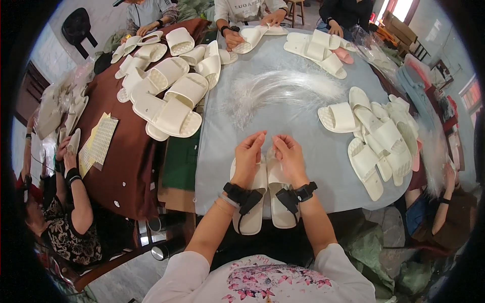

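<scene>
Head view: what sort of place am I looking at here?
Probably a small workshop where slippers are worked on by hand. White slippers lie heaped on cloth-covered tables, a bundle of clear strands lies on the grey one, and a co-worker opposite handles a slipper.

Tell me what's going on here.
The person's left hand and right hand are pinched close together above a pair of white slide slippers at the near edge of the gray-covered table; whether they grip anything is unclear. A bundle of clear strands lies beyond. Opposite, a co-worker's hand holds another slide slipper.
</scene>
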A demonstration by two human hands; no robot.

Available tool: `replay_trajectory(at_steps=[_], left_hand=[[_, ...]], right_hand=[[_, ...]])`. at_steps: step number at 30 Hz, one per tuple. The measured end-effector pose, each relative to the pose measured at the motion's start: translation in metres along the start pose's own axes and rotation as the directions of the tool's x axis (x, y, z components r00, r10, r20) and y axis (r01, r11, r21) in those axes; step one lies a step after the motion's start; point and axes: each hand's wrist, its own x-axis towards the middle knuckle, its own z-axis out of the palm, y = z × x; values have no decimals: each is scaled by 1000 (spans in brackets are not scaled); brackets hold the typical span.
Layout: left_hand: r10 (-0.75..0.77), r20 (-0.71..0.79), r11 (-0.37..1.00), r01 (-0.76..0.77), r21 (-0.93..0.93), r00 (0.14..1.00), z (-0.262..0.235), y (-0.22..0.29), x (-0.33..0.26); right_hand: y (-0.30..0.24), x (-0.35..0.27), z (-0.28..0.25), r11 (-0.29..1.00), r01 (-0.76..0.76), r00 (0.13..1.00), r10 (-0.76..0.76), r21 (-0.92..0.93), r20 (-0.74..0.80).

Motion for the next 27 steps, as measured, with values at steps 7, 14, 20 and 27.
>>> replay_trajectory(at_steps=[7,14,20,27], left_hand=[[8,33,1000,-8,4,999,3,0,7],[38,120,998,-33,-47,992,-1,-5,9],[-10,124,1000,12,-20,992,-1,-3,7],[1,164,1000,-1,1,987,-1,-7,9]], right_hand=[[-4,1,1,999,31,999,-30,-29,26],[-1,4,0,1000,15,997,-13,-21,71],[-1,1,-1,993,39,997,-30,-109,78],[-2,1,-3,994,29,998,-22,-105,59]])
